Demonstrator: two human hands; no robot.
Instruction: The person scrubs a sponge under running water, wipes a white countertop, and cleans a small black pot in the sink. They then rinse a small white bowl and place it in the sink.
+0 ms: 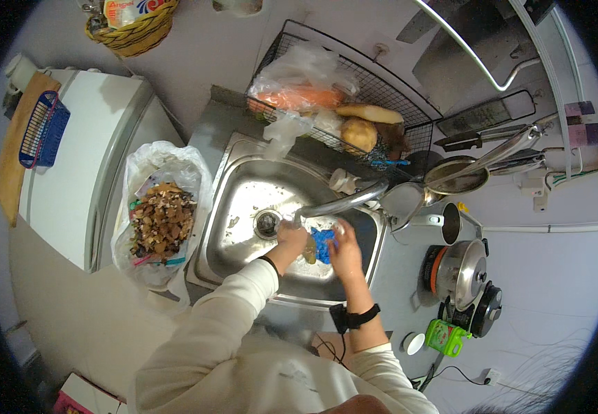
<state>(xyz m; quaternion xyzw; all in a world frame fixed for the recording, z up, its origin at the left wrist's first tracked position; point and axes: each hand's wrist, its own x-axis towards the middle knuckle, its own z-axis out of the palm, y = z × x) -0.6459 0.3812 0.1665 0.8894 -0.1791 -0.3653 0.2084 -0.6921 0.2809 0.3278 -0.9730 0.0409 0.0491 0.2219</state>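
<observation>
Beneath the spout of the chrome faucet (348,201) is my left hand (291,242), inside the stainless steel sink (231,207). A small yellow-green item (310,250) shows at its fingers and appears held; its kind is unclear. Just right of that is a crumpled blue piece of mesh or cloth (323,245). My right hand (345,248) is at the blue piece's right edge with its fingers bent. Blur hides whether they grip it. Left of both hands lies the sink drain (267,224), with dark scraps around it.
A white plastic bag (123,227) of food scraps stands left of the sink, beside a white fridge (81,134). Behind hangs a wire basket (408,101) with a potato (358,135) and carrots (299,98). Ladles, a lidded pot (467,274) and a green jug (445,337) are right.
</observation>
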